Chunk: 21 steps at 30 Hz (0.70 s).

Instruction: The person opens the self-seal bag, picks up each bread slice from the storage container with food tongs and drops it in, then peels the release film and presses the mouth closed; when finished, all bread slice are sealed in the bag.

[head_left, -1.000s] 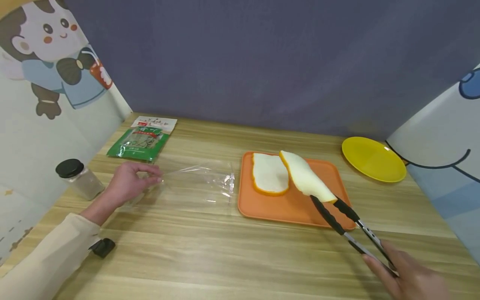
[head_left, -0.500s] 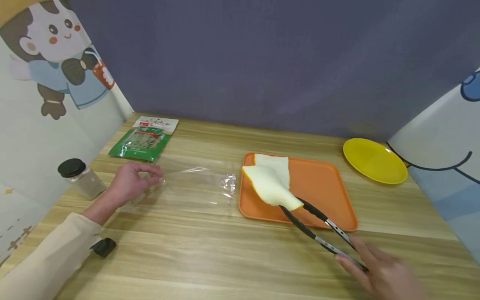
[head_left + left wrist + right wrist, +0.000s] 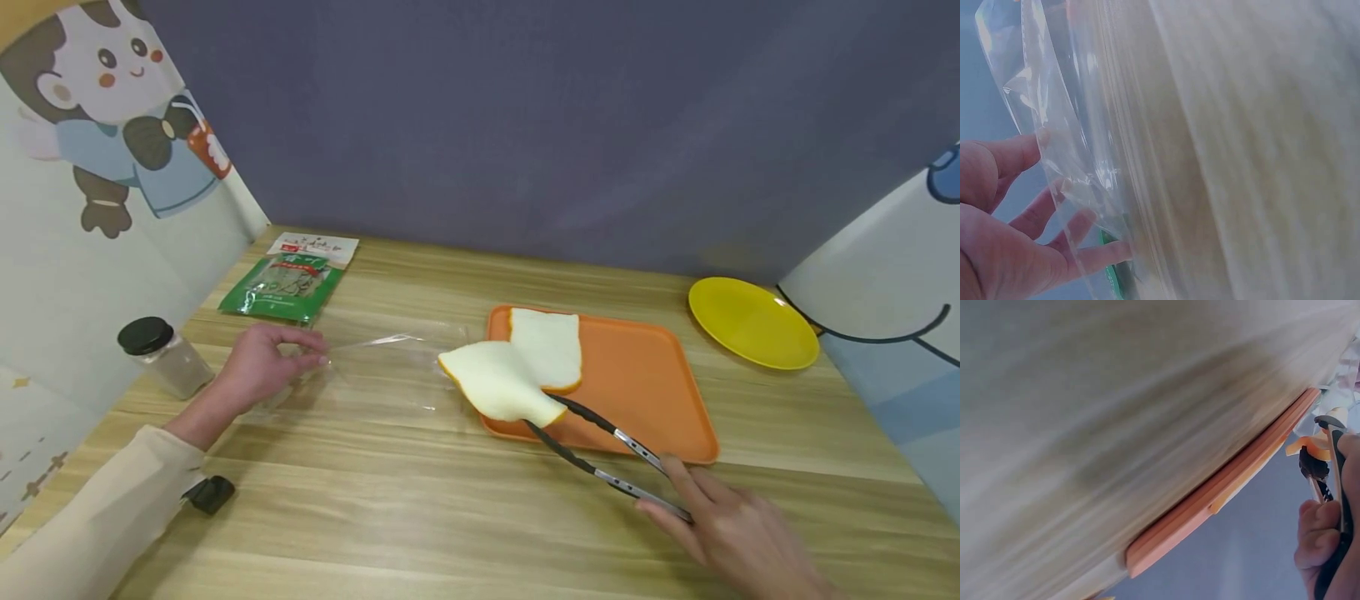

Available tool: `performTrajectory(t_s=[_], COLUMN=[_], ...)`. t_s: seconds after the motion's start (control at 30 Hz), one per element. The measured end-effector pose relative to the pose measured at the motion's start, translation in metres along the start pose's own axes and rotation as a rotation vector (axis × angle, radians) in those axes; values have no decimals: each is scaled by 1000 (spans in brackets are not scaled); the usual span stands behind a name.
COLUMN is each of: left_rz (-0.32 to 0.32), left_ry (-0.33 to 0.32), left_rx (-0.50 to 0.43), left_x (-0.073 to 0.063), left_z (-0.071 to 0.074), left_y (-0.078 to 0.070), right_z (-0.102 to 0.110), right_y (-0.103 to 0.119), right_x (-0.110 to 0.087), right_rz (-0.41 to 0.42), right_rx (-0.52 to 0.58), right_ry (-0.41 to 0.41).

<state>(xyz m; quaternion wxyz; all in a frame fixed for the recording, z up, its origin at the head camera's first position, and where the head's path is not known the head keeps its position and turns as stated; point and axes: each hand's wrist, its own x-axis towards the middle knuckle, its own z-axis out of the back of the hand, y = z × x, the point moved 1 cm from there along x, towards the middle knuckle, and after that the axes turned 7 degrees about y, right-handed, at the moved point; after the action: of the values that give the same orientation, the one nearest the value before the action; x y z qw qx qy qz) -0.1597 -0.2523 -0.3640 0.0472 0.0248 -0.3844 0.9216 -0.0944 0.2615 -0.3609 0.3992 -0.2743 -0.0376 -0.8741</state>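
My right hand [image 3: 738, 525] grips black-tipped metal tongs [image 3: 626, 483], which pinch a slice of bread [image 3: 497, 379] by its near right corner. That slice is held above the left edge of the orange tray [image 3: 648, 379], and its far left corner reaches over the clear plastic bag [image 3: 390, 379]. A second slice of bread [image 3: 553, 346] lies on the tray, partly covered by the held one. My left hand [image 3: 262, 367] pinches the left end of the bag between thumb and fingers; in the left wrist view the bag's film [image 3: 1054, 119] stands up along the fingertips.
A green and white packet [image 3: 288, 279] lies at the back left. A jar with a black lid [image 3: 167, 358] stands beside my left forearm. At the back right is a yellow plate [image 3: 753, 323]. A dark curtain [image 3: 480, 125] hangs behind the table [image 3: 390, 517].
My right hand has carried the slice in the tongs leftward, from above the middle of the tray to its left edge, over the bag's right end. My left hand stays in place.
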Motion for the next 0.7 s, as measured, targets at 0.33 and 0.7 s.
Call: performTrajectory(t_s=[0.33, 0.7], left_rz=[-1, 10], left_ry=[6, 21], left_rx=[0, -10], left_x=[0, -1], left_z=[1, 0], left_y=[-1, -2], right_z=[-1, -4], right_y=[1, 4], right_x=[20, 34], right_rz=[93, 166], right_rx=[-45, -70], right_ry=[-86, -110])
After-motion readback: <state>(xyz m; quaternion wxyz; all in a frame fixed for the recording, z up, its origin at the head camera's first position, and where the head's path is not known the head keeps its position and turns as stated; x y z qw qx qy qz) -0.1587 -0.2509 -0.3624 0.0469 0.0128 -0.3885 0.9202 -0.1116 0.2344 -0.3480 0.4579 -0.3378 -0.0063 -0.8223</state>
